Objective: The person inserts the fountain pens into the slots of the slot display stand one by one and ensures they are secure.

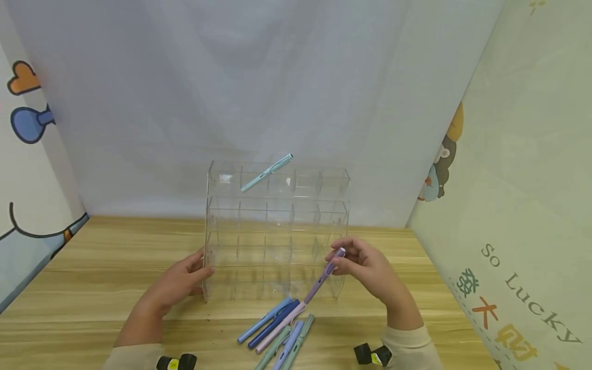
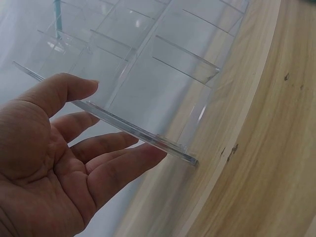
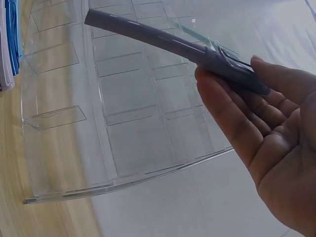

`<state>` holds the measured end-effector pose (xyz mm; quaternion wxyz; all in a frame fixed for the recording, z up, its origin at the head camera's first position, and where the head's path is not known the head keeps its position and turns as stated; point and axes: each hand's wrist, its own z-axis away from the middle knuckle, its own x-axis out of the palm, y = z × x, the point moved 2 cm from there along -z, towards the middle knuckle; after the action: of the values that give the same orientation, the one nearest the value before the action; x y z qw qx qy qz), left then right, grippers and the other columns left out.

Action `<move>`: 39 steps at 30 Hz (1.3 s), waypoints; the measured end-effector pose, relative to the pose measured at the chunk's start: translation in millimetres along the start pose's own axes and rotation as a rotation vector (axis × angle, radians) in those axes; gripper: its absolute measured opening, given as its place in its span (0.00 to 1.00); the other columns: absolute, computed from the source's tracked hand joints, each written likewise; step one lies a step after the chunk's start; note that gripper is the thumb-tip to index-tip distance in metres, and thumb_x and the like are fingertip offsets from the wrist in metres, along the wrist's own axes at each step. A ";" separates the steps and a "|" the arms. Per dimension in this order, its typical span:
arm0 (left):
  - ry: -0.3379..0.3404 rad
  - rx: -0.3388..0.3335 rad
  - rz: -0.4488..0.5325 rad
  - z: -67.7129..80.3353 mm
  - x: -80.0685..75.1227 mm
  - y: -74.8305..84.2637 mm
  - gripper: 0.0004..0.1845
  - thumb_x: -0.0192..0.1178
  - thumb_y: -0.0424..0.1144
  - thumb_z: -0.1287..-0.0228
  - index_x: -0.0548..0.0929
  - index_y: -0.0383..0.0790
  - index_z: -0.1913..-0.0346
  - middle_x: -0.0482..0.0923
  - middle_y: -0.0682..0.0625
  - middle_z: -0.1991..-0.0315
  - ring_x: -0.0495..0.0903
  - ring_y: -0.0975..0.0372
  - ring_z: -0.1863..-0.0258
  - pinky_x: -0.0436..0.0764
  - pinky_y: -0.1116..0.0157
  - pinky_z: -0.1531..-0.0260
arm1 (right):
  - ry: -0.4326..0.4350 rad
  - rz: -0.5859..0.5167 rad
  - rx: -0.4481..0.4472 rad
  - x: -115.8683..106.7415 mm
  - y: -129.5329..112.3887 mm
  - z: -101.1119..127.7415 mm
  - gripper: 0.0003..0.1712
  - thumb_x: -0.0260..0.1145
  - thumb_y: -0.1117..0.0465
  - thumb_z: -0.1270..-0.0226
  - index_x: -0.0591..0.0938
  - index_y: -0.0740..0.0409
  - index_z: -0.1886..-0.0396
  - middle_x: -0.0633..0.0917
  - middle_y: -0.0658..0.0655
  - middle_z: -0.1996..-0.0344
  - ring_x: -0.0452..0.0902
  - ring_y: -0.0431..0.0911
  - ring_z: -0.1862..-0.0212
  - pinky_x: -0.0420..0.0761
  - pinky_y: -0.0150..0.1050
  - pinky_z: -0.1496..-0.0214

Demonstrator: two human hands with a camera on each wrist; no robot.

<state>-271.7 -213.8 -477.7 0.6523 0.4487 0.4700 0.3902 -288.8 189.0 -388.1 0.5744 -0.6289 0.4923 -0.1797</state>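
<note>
Clear acrylic rack (image 1: 277, 226) stands on the wooden table (image 1: 92, 277), left hand (image 1: 178, 281) with straight relaxed fingers (image 2: 106, 158) flat against its left edge; one pale blue pen (image 1: 267, 173) sits in a top cell, the rest look empty. Right hand (image 1: 367, 267) pinches a purple pen (image 1: 324, 275) by its cap end, tip angled down by the rack's front lower right. Judging by this, barely started: loose pens (image 1: 277, 331) lie below both hands' fingertips; "So Lucky" reads on the right wall (image 1: 527, 298)
</note>
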 end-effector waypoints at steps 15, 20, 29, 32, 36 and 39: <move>0.011 -0.012 -0.001 -0.2 0.2 -2.3 0.47 0.57 0.59 0.32 0.44 0.49 0.20 0.53 0.36 0.24 0.59 0.40 0.28 0.82 0.52 0.46 | 0.285 -0.162 -0.132 -15.5 9.5 -1.8 0.15 0.58 0.66 0.26 0.71 0.67 0.44 0.83 0.67 0.52 0.85 0.49 0.51 0.85 0.46 0.50; 0.012 0.000 -0.002 -0.8 0.4 -2.5 0.46 0.57 0.57 0.30 0.44 0.49 0.20 0.54 0.34 0.24 0.61 0.39 0.29 0.82 0.51 0.47 | 0.406 -0.245 -0.141 -19.3 11.8 -4.0 0.15 0.57 0.65 0.25 0.70 0.69 0.44 0.84 0.62 0.52 0.85 0.47 0.51 0.84 0.45 0.48; 0.007 0.004 0.000 -1.3 0.2 -3.2 0.46 0.56 0.57 0.30 0.43 0.48 0.20 0.53 0.34 0.24 0.60 0.39 0.29 0.82 0.51 0.47 | 0.625 -0.438 -0.277 -22.0 10.7 -5.0 0.14 0.57 0.69 0.26 0.70 0.68 0.44 0.84 0.60 0.54 0.85 0.49 0.52 0.84 0.43 0.48; 0.008 0.006 -0.005 -1.0 0.2 -2.7 0.46 0.56 0.57 0.30 0.43 0.48 0.20 0.52 0.35 0.24 0.60 0.39 0.29 0.82 0.51 0.46 | 0.679 -0.475 -0.335 -22.3 10.5 -5.8 0.14 0.57 0.70 0.27 0.71 0.68 0.44 0.84 0.62 0.54 0.85 0.51 0.52 0.84 0.43 0.48; 0.010 0.004 -0.009 -0.9 0.6 -2.2 0.46 0.57 0.57 0.30 0.43 0.48 0.20 0.53 0.35 0.24 0.60 0.39 0.29 0.82 0.51 0.46 | 0.761 -0.518 -0.401 -23.0 11.3 -7.1 0.14 0.58 0.71 0.28 0.71 0.68 0.45 0.84 0.64 0.54 0.86 0.54 0.52 0.84 0.45 0.48; 0.008 0.012 -0.008 -1.0 1.1 -1.4 0.45 0.56 0.56 0.30 0.44 0.49 0.20 0.53 0.35 0.24 0.60 0.39 0.29 0.82 0.51 0.47 | 0.818 -0.555 -0.444 -23.8 11.7 -8.3 0.14 0.58 0.71 0.28 0.71 0.69 0.46 0.84 0.65 0.54 0.85 0.55 0.52 0.84 0.45 0.48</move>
<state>-272.3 -213.0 -479.4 0.6492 0.4490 0.4768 0.3867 -311.0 205.8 -388.3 0.1200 -0.7201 0.5174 -0.4464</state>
